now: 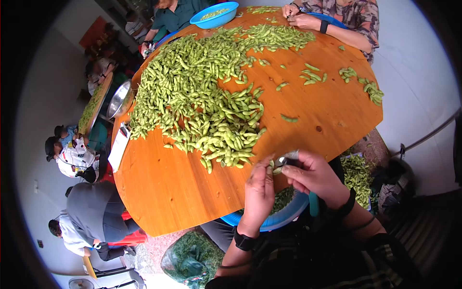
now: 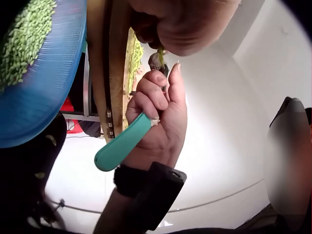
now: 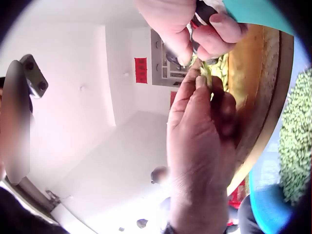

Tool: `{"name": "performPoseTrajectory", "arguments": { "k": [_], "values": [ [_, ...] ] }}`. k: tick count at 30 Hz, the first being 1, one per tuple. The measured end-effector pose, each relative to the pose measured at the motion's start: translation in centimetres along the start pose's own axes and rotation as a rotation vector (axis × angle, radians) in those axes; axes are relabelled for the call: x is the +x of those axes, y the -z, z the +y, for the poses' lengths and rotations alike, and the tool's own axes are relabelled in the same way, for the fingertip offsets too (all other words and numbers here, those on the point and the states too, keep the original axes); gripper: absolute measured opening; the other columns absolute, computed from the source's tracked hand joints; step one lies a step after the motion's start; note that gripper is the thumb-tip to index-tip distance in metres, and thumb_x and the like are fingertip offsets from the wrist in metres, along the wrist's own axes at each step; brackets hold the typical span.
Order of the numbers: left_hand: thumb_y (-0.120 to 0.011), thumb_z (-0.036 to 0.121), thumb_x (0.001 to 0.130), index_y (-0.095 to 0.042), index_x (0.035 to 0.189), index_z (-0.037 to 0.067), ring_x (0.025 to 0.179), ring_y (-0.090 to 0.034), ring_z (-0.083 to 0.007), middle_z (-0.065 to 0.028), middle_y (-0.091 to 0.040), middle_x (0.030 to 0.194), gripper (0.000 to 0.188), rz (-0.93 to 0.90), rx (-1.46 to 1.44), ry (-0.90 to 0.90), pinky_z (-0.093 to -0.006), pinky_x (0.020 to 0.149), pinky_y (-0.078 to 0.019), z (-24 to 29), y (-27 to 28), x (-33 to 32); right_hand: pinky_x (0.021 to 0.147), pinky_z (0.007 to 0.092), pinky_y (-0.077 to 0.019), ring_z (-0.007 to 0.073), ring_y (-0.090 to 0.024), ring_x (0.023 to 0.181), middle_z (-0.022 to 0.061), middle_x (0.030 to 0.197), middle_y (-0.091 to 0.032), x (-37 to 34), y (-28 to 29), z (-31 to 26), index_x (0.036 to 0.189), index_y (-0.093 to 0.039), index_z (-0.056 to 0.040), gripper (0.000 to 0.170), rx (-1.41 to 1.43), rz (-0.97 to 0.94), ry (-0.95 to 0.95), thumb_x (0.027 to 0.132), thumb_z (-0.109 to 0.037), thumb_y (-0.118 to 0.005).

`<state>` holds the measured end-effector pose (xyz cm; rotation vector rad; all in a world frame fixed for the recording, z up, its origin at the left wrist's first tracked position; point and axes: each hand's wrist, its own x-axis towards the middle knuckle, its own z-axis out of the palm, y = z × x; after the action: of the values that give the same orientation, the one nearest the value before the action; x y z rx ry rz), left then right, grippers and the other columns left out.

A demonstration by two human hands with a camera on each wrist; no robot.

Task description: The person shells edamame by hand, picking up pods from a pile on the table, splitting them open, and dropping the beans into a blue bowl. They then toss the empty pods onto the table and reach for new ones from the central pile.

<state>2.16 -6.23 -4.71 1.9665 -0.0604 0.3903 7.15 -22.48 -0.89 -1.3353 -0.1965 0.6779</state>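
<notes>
My left hand [image 1: 259, 190] pinches a green soybean pod [image 3: 206, 77] between thumb and fingertips, low over the near table edge. Close against it, my right hand [image 1: 320, 179] grips a tool with a teal handle [image 2: 123, 143] and a rounded metal head; the right wrist view also shows black and red parts. The tool's head is right at the pod's end, partly covered by the fingers. Below both hands is a blue basin [image 1: 284, 220] of shelled green beans [image 3: 296, 136]. A large pile of pods [image 1: 202, 82] covers the table beyond my left hand.
The wooden table [image 1: 317, 132] bears several stray pods [image 1: 313, 76] on its right. Two people sit across it, with a blue bowl [image 1: 214, 15] between them. A metal bowl [image 1: 119, 99] stands at the left edge. Pods [image 1: 357, 176] lie in a container at lower right.
</notes>
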Motion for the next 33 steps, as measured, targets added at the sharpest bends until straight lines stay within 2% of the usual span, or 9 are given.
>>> {"name": "performPoseTrajectory", "arguments": {
  "k": [1, 2, 8, 15, 18, 21, 25, 28, 33],
  "values": [
    [-0.046, 0.002, 0.098, -0.052, 0.130, 0.002, 0.104, -0.064, -0.0328, -0.0200, -0.062, 0.118, 0.032, -0.042, 0.138, -0.150, -0.0369, 0.090, -0.0500, 0.1, 0.1, 0.0, 0.044, 0.0200, -0.0365, 0.0027, -0.049, 0.052, -0.0012, 0.068, -0.055, 0.1, 0.3, -0.2, 0.095, -0.057, -0.0036, 0.010, -0.063, 0.030, 0.045, 0.096, -0.013, -0.060],
    [-0.046, 0.001, 0.097, -0.045, 0.138, 0.004, 0.117, -0.056, -0.0422, -0.0241, -0.056, 0.129, 0.041, -0.096, 0.136, -0.125, -0.0419, 0.098, -0.0466, 0.3, 0.2, -0.1, 0.045, 0.0207, -0.0352, 0.0025, -0.047, 0.051, -0.0026, 0.065, -0.053, 0.3, 0.5, -0.4, 0.091, -0.057, -0.0042, 0.012, -0.166, 0.057, 0.052, 0.094, -0.014, -0.062],
    [-0.047, 0.003, 0.097, -0.020, 0.153, 0.009, 0.112, -0.058, -0.0443, -0.0247, -0.059, 0.123, 0.062, -0.326, 0.057, 0.070, -0.0452, 0.090, -0.0496, 1.2, 1.6, 0.1, 0.045, 0.0220, -0.0352, 0.0027, -0.046, 0.050, -0.0030, 0.061, -0.052, 0.9, 0.9, -0.5, 0.081, -0.055, -0.0045, 0.017, -0.156, -0.019, -0.021, 0.093, -0.014, -0.064],
    [-0.049, -0.001, 0.095, -0.021, 0.153, 0.010, 0.104, -0.062, -0.0435, -0.0257, -0.061, 0.119, 0.066, -0.265, 0.064, -0.037, -0.0443, 0.085, -0.0517, 0.5, 1.0, -0.5, 0.043, 0.0217, -0.0296, 0.0035, -0.041, 0.047, -0.0027, 0.058, -0.049, 0.7, 0.8, -1.3, 0.077, -0.055, -0.0052, 0.017, -0.053, -0.059, -0.112, 0.092, -0.013, -0.058],
    [-0.051, -0.003, 0.092, -0.031, 0.148, 0.008, 0.098, -0.065, -0.0414, -0.0245, -0.063, 0.114, 0.060, -0.120, 0.224, -0.174, -0.0422, 0.079, -0.0537, 0.4, 0.4, -0.9, 0.043, 0.0220, -0.0283, 0.0045, -0.040, 0.045, -0.0019, 0.057, -0.048, 0.9, 0.4, -0.4, 0.077, -0.055, -0.0063, 0.018, 0.259, -0.161, -0.223, 0.092, -0.016, -0.056],
    [-0.045, 0.002, 0.099, -0.047, 0.130, 0.002, 0.079, -0.067, -0.0294, -0.0157, -0.065, 0.099, 0.032, 0.047, 0.240, -0.241, -0.0359, 0.070, -0.0547, 0.0, -0.7, -1.4, 0.043, 0.0216, -0.0282, 0.0048, -0.040, 0.045, -0.0018, 0.057, -0.048, 0.5, -0.8, -0.6, 0.078, -0.055, -0.0059, 0.018, 0.248, -0.101, -0.180, 0.093, -0.015, -0.054],
    [-0.043, 0.006, 0.102, -0.051, 0.111, 0.001, 0.066, -0.064, -0.0182, -0.0111, -0.065, 0.083, 0.013, 0.184, 0.100, -0.102, -0.0290, 0.058, -0.0513, 0.7, -1.7, -1.4, 0.044, 0.0214, -0.0321, 0.0039, -0.043, 0.049, -0.0022, 0.060, -0.051, 0.3, -2.3, 0.0, 0.081, -0.055, -0.0043, 0.012, 0.119, 0.108, 0.023, 0.091, -0.008, -0.059],
    [-0.040, 0.014, 0.105, -0.049, 0.111, 0.003, 0.055, -0.047, -0.0049, 0.0003, -0.055, 0.077, 0.015, 0.141, -0.484, 0.246, -0.0205, 0.048, -0.0390, 0.6, -1.6, -1.3, 0.045, 0.0201, -0.0341, 0.0024, -0.045, 0.052, -0.0024, 0.063, -0.053, 0.6, -2.4, 0.1, 0.083, -0.054, -0.0045, 0.011, 0.074, 0.155, 0.036, 0.091, -0.007, -0.061],
    [-0.039, 0.016, 0.105, -0.049, 0.113, 0.005, 0.058, -0.050, -0.0064, -0.0017, -0.056, 0.083, 0.017, 0.102, -0.715, 0.413, -0.0200, 0.049, -0.0393, 1.6, -0.3, -0.9, 0.047, 0.0197, -0.0350, 0.0012, -0.045, 0.054, -0.0038, 0.065, -0.053, 1.1, -1.5, 0.2, 0.083, -0.052, -0.0062, 0.012, 0.029, 0.233, 0.051, 0.092, -0.008, -0.060]
  ]
}}
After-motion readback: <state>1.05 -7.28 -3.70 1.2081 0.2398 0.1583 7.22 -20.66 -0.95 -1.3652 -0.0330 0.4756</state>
